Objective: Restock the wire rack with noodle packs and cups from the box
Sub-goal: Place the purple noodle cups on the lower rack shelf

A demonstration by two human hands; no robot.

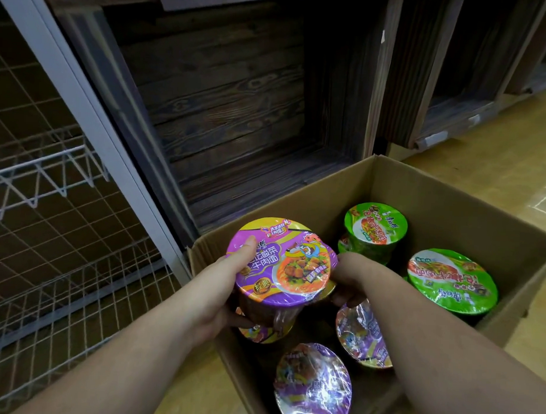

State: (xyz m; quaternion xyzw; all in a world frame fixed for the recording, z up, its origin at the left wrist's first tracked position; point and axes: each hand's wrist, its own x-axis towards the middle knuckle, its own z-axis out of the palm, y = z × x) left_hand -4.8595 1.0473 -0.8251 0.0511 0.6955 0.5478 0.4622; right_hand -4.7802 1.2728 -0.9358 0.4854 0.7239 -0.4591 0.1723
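Observation:
A purple noodle cup (291, 263) is lifted above the open cardboard box (451, 194). My left hand (228, 285) grips its left side, thumb lying on the lid. My right hand (349, 277) holds its right side, fingers tucked under the rim. Inside the box lie more purple cups (313, 384) (363, 334), one partly hidden under the held cup, and green cups (376, 224) (451, 281) at the far right. The white wire rack (47, 261) stands to the left with bare shelves.
A dark wooden shelf unit (232, 97) stands behind the box. A white metal post (92, 107) separates it from the rack. Tan floor (499, 159) runs along the right, with more wooden shelving at the upper right.

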